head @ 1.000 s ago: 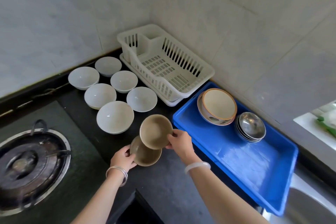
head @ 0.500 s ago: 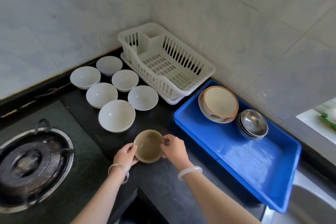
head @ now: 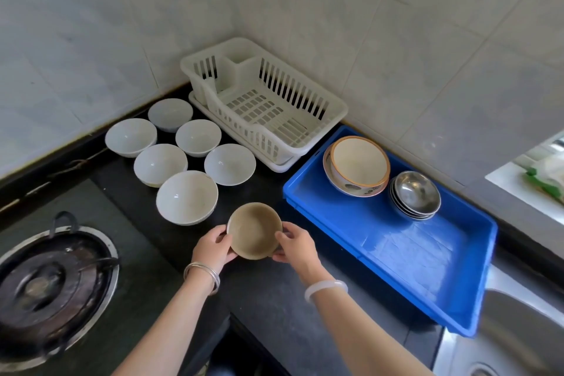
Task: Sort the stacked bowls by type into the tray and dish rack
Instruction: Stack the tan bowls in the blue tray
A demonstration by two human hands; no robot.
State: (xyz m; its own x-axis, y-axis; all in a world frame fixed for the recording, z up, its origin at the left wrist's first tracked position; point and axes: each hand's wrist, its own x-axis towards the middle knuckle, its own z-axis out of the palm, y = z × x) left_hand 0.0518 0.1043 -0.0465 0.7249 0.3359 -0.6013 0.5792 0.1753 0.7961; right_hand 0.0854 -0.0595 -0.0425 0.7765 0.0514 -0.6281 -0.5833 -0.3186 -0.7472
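Note:
Brown bowls point(head: 254, 229), nested into one stack, sit upright on the dark counter in front of me. My left hand point(head: 211, 246) grips the stack's left rim and my right hand point(head: 295, 246) grips its right rim. Several white bowls point(head: 186, 196) stand singly on the counter behind it. The white dish rack point(head: 265, 107) in the corner holds nothing. The blue tray point(head: 412, 253) at the right holds a stack of cream bowls with orange rims point(head: 357, 165) and a stack of steel bowls point(head: 415, 194).
A gas burner point(head: 45, 287) lies at the left. A steel sink point(head: 518, 333) borders the tray at the lower right. Tiled walls close the corner behind the rack. The counter's front edge drops off between my forearms.
One second ago my right hand held one brown bowl tilted above the other in my left. The two are now nested in one stack, upright on the counter, with both hands on it.

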